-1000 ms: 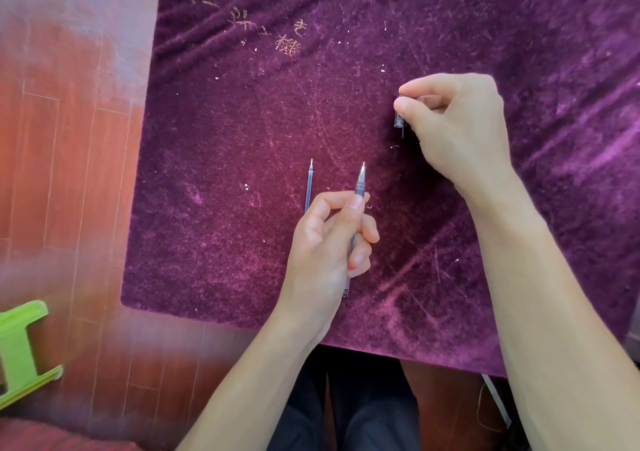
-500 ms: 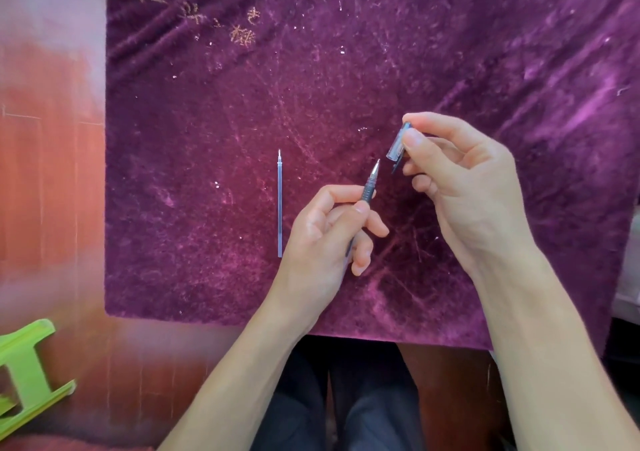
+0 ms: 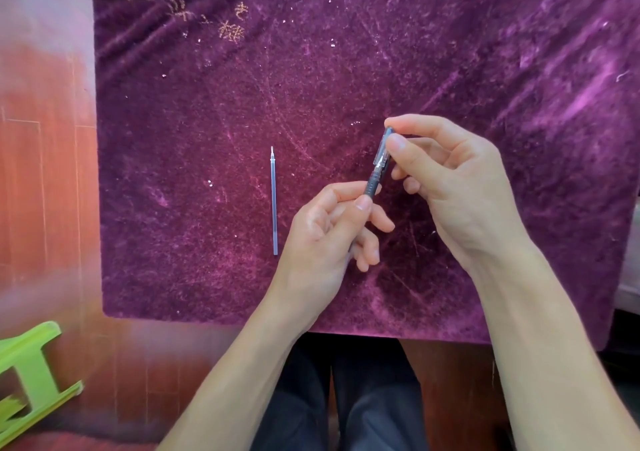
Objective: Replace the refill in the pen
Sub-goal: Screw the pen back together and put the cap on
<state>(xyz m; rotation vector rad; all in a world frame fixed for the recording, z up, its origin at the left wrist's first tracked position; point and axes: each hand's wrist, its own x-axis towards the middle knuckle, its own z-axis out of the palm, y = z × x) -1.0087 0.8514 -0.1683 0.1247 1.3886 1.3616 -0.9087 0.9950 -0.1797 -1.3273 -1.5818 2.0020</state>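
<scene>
My left hand (image 3: pixel 325 235) grips a dark pen (image 3: pixel 372 183) by its barrel, tip end pointing up and to the right. My right hand (image 3: pixel 450 187) pinches a clear pen cap (image 3: pixel 382 149) between thumb and forefinger, and the cap sits over the pen's tip. The lower part of the pen is hidden inside my left fist. A thin, clear refill (image 3: pixel 274 204) lies alone on the purple velvet cloth (image 3: pixel 207 121), upright in the view, just left of my left hand and not touching it.
The cloth covers a table whose near edge runs above my dark-trousered legs (image 3: pixel 339 398). Reddish wooden floor (image 3: pixel 41 173) lies to the left. A light green plastic stool (image 3: pixel 31 374) stands at the lower left.
My right hand brought the cap from the far right down onto the pen's tip. My left hand kept its hold on the pen. The refill stayed on the cloth.
</scene>
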